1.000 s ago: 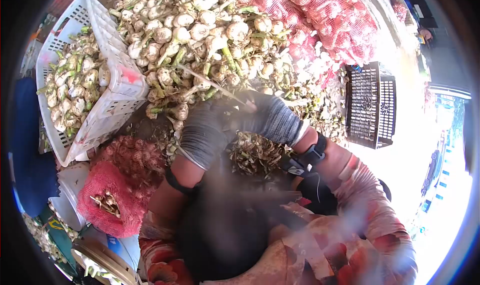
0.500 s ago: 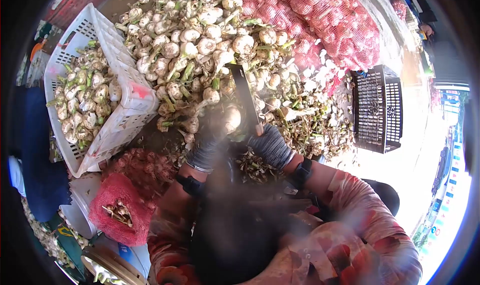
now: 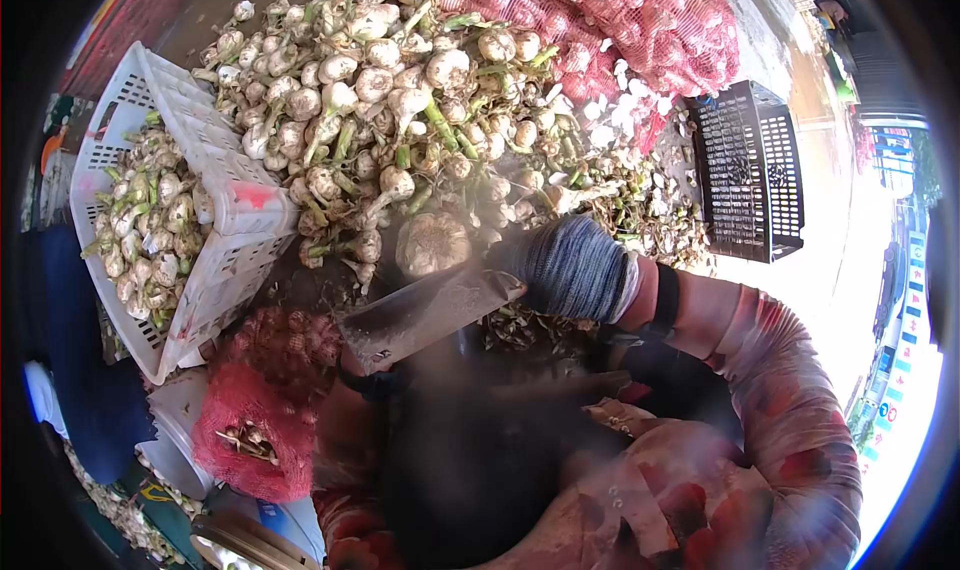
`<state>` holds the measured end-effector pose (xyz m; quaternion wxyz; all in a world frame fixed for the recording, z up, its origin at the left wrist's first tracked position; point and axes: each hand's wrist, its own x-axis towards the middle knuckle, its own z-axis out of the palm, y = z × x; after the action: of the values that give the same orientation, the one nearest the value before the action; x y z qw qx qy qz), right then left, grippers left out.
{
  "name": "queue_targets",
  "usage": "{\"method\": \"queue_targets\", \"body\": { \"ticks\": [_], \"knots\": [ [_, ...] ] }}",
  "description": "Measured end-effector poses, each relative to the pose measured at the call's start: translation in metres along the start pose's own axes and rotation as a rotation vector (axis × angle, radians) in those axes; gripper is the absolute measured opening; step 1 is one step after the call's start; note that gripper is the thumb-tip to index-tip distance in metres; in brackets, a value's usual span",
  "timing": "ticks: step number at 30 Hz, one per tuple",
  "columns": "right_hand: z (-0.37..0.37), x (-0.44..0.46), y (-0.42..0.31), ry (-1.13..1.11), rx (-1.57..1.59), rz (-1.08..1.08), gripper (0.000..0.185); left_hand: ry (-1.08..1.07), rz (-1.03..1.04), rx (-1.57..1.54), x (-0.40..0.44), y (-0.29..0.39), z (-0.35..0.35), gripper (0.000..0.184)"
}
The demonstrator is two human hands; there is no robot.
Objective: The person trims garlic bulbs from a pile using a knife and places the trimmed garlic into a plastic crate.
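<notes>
My right hand (image 3: 565, 265), in a grey striped glove, is closed around the handle of a wide-bladed cleaver (image 3: 425, 315). The blade points left and slightly down across the front of my body, its flat side facing up. Just beyond the blade is a large garlic bulb (image 3: 437, 243), slightly blurred. The cleaver covers my left hand; only the left forearm (image 3: 350, 420) and a dark wristband show below it. Whether the left fingers hold the bulb is hidden. A heap of garlic (image 3: 370, 85) with green stems lies in front.
A white crate (image 3: 250, 205) of garlic stands at left, a red mesh bag (image 3: 255, 440) below it. Full red mesh sacks (image 3: 650, 30) lie at the back. A black crate (image 3: 745, 170) stands at right beside garlic trimmings (image 3: 650, 205). Another person's dark-clothed leg (image 3: 85, 370) is at far left.
The cleaver has swung from upright to pointing left, now covering my left hand. My right hand has moved slightly right and up. The large bulb appears farther left, and the whole view has shifted.
</notes>
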<state>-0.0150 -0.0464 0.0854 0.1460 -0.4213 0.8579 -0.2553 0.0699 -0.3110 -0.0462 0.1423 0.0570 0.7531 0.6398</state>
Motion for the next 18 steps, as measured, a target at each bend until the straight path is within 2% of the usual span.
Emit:
{"method": "queue_targets", "body": {
  "ticks": [3, 6, 11, 12, 15, 17, 18],
  "knots": [
    [0.006, -0.001, 0.005, 0.008, -0.005, -0.008, 0.031, -0.158, -0.023, 0.013, 0.002, -0.002, 0.001, 0.044],
    [0.010, -0.005, 0.013, -0.125, -0.087, 0.162, 0.027, -0.290, -0.027, 0.104, 0.007, -0.006, 0.002, 0.047],
    [0.036, -0.013, 0.035, 0.009, -0.084, 0.196, 0.025, -0.368, -0.067, 0.406, 0.011, -0.002, 0.005, 0.053],
    [0.040, -0.014, 0.038, -0.020, -0.098, 0.222, 0.025, -0.276, 0.162, 0.405, 0.011, 0.001, 0.006, 0.054],
    [0.049, -0.017, 0.046, -0.032, -0.113, 0.217, 0.029, -0.102, 0.336, 0.362, 0.016, 0.009, 0.021, 0.057],
    [0.052, -0.019, 0.048, 0.034, -0.075, 0.233, 0.026, 0.121, 0.258, 0.247, 0.020, 0.045, 0.027, 0.072],
    [0.053, -0.017, 0.052, -0.013, -0.115, 0.474, 0.022, 0.205, 0.250, 0.153, 0.019, 0.063, 0.031, 0.082]
  ]
}}
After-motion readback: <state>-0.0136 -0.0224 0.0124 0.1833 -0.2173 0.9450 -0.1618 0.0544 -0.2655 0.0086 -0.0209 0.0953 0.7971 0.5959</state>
